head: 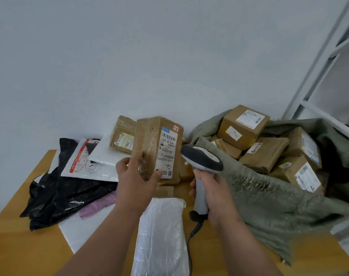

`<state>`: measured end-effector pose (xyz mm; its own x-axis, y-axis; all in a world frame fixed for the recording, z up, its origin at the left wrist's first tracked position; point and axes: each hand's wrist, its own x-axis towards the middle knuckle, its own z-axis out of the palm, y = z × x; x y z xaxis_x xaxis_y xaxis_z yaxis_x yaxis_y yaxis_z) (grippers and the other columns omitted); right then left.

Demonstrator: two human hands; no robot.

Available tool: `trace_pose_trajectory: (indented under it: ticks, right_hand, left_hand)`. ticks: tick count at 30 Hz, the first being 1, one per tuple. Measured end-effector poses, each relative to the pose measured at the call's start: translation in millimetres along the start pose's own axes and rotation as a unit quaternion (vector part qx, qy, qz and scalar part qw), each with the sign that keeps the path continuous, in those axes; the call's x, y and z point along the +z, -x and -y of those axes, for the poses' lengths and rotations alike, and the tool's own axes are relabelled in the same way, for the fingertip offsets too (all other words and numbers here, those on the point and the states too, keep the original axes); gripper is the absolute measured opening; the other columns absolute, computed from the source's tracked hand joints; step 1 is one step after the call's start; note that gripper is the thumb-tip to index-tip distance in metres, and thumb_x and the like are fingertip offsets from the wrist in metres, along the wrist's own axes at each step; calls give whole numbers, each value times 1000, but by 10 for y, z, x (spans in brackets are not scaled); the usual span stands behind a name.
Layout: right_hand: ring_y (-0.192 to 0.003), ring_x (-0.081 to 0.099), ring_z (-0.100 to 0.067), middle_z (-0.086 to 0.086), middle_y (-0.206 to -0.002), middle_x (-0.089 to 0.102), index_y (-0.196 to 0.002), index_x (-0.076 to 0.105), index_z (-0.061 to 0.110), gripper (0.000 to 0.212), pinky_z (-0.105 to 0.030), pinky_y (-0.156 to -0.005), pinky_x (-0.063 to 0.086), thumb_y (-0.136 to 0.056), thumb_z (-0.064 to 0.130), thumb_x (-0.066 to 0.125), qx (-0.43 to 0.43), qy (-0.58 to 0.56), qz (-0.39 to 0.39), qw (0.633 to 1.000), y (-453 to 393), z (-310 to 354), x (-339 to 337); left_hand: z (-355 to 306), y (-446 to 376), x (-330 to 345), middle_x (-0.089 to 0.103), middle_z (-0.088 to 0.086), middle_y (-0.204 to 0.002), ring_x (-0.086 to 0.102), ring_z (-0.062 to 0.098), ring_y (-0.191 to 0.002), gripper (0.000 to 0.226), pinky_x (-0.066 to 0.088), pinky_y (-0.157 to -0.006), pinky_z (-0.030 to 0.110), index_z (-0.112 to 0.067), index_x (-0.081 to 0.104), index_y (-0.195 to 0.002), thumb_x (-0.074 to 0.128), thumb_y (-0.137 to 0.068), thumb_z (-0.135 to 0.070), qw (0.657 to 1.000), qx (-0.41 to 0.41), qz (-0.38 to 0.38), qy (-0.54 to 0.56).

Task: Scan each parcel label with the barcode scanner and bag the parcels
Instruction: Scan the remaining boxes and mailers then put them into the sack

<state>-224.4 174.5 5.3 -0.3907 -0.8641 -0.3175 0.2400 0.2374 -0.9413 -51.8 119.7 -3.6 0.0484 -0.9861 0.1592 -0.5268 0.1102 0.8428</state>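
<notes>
My left hand (132, 181) grips a tall brown cardboard parcel (149, 140) upright above the table, its white shipping label (167, 154) facing me and to the right. In my right hand (215, 196) I hold the grey and white barcode scanner (201, 158) by its handle. The scanner's dark head sits just right of the label, close to the parcel's edge. A coiled black cable (193, 230) hangs from the handle. At the right lies a grey-green woven sack (269, 200), open, with several brown boxes (243, 126) inside.
On the wooden table (20, 250) lie a black plastic bag (56, 194), a white mailer with red print (80, 160), a white padded mailer (104, 152), another brown parcel (122, 134) at the wall and a clear-wrapped white packet (161, 236) near me. A white metal rack (324, 62) stands at right.
</notes>
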Motion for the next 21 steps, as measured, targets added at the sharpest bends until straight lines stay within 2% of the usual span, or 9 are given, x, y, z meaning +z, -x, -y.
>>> trace_pose_trajectory:
  ticks: [4,7,10,12,14,19,21]
  right_hand:
    - [-85,69,-27,-4,-89,74,-104,67,22,21,-49,-86,58,-87,34,70,-41,-4,-51,998,25,14,-31]
    - [-79,69,-24,-3,-88,73,-101,67,23,14,-43,-77,57,-90,31,68,-63,-9,-94,994,64,71,-164]
    - [-78,68,-20,-2,-94,72,-112,65,23,22,-40,-74,55,-91,32,66,-77,-21,-132,988,59,169,-361]
    - [-80,67,-21,-3,-97,71,-112,64,25,22,-40,-74,55,-92,32,66,-88,-35,-154,983,24,252,-511]
    - [-73,65,-18,-4,-92,69,-107,62,28,14,-37,-69,55,-93,31,65,-101,-51,-173,978,-25,344,-686]
    - [-64,68,-14,-3,-91,69,-103,61,31,9,-35,-63,55,-94,31,63,-126,-44,-200,971,-210,588,-1251]
    - [-62,68,-11,-2,-90,69,-107,62,27,14,-37,-66,55,-94,32,62,-131,-41,-208,968,-301,689,-1475]
  left_hand:
    - [-167,-105,21,24,-10,-138,44,14,-115,68,52,-96,36,-34,39,-138,76,-81,-35,999,49,-5,-3]
    - [-357,-155,127,25,-6,-141,40,11,-117,70,44,-95,27,-34,38,-140,75,-81,-38,995,96,0,-19]
    - [-606,-193,297,26,-7,-139,36,6,-115,73,39,-95,24,-33,37,-144,75,-82,-40,991,129,12,-11]
    - [-782,-213,443,26,-11,-138,39,8,-118,73,43,-97,28,-34,36,-143,74,-81,-42,988,150,18,-11]
    - [-968,-229,614,25,-15,-136,42,13,-123,74,47,-99,35,-36,34,-143,73,-81,-47,984,175,26,-22]
    - [-1465,-213,1177,22,-21,-131,40,17,-128,78,45,-104,39,-34,32,-145,72,-80,-50,974,217,50,-37]
    - [-1633,-190,1432,21,-20,-131,39,18,-129,79,45,-104,42,-33,30,-141,74,-78,-50,971,229,48,-45]
